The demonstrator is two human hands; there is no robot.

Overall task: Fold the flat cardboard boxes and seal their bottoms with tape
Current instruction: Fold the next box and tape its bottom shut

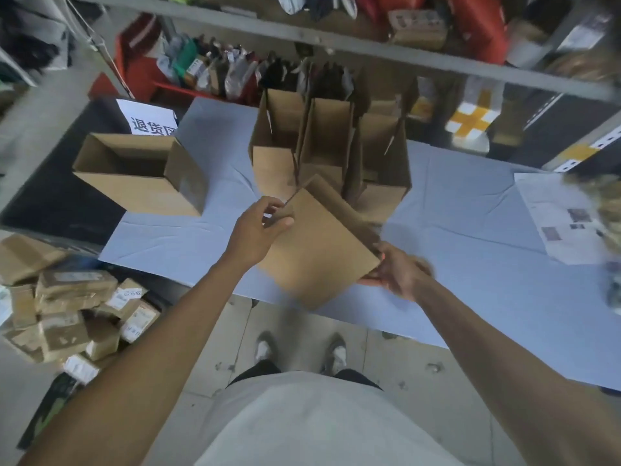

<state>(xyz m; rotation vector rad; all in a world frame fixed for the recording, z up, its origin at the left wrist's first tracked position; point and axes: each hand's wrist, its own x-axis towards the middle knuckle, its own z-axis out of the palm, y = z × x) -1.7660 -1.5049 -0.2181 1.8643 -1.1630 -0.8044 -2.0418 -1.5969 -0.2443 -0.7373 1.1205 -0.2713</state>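
A box [316, 243] is held in the air above the near edge of the table [470, 210], tilted, one broad panel turned up toward the camera. The left hand [258, 230] is pinched on its upper left corner, thumb on top and fingers curled under the edge. The right hand [400, 274] grips the lower right corner; it is blurred, so the finger placement cannot be told exactly. Whether the box is flat or partly opened cannot be told for certain; a second panel shows along its far edge.

Behind it, three folded boxes [322, 146] stand upright in a row on the table, flaps up. A larger open box [141, 173] lies on its side to the left, well apart. Small parcels [67, 311] are heaped on the floor at lower left. No tape is seen.

The step in hand is judged to be squaring the box open. It is best done by pressing opposite corners toward each other, so the creases break evenly. The bottom should then be turned up, short flaps folded first, long flaps brought edge to edge with no gap before tape is laid. Clear table just ahead should be used for support.
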